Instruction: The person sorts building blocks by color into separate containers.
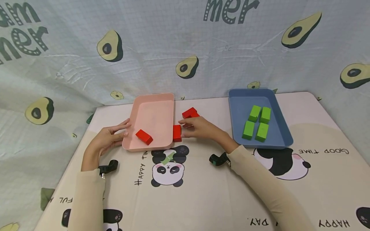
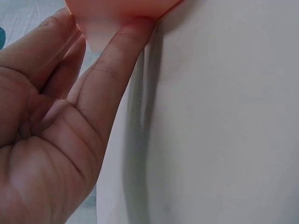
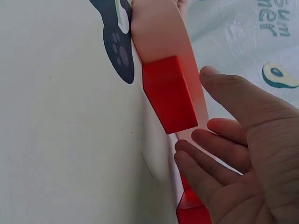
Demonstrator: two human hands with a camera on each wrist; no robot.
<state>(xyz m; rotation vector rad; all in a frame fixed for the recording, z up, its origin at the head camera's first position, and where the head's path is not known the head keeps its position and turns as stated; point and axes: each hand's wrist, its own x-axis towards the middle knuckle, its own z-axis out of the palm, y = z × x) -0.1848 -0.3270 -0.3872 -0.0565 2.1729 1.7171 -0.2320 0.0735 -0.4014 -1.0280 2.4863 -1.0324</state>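
My left hand (image 1: 107,139) touches the left wall of a pink tray (image 1: 153,109) with its fingertips, fingers fairly straight. One red block (image 1: 144,137) lies slanted inside that tray. Against the tray's right outer wall is another red block (image 1: 177,133). My right hand (image 1: 200,128) is right beside this block, thumb and fingers spread; in the right wrist view the fingers (image 3: 201,161) stand just off the red block (image 3: 170,95), gripping nothing. Behind the hand more red (image 1: 189,113) shows, partly hidden, so I cannot tell how many blocks are there.
A blue tray (image 1: 235,118) on the right holds several green blocks (image 1: 254,113). Both trays stand near the table's back edge. A hanging avocado-print cloth (image 1: 150,38) rises behind the panda-print table cover (image 1: 196,192).
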